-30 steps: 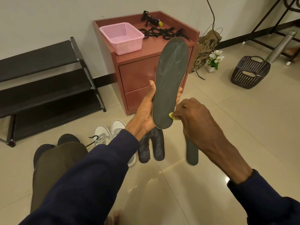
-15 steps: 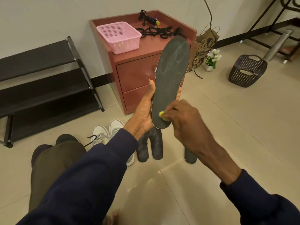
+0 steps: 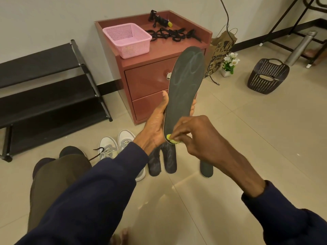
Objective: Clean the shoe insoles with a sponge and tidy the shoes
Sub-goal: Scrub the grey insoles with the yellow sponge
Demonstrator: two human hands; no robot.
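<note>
My left hand (image 3: 153, 126) holds a dark grey insole (image 3: 184, 89) upright from behind, thumb on its left edge and fingertips showing at its right edge. My right hand (image 3: 198, 137) pinches a small yellow sponge (image 3: 171, 139) against the insole's lower heel end. Faint wipe streaks show on the upper part. Two more dark insoles (image 3: 162, 160) lie on the floor below, and another insole (image 3: 206, 168) lies to their right, partly hidden by my right wrist. A pair of white sneakers (image 3: 115, 146) stands on the floor to the left.
A reddish drawer cabinet (image 3: 150, 75) carries a pink basket (image 3: 127, 39) and black straps (image 3: 169, 34). A black shoe rack (image 3: 47, 92) stands at the left. A paper bag (image 3: 221, 50), small flower pot (image 3: 229, 65) and dark basket (image 3: 268, 76) sit on the tiled floor at the right. My knee (image 3: 53, 174) is lower left.
My right hand has slid the sponge leftward across the heel end of the insole. The left hand keeps the insole upright in about the same place.
</note>
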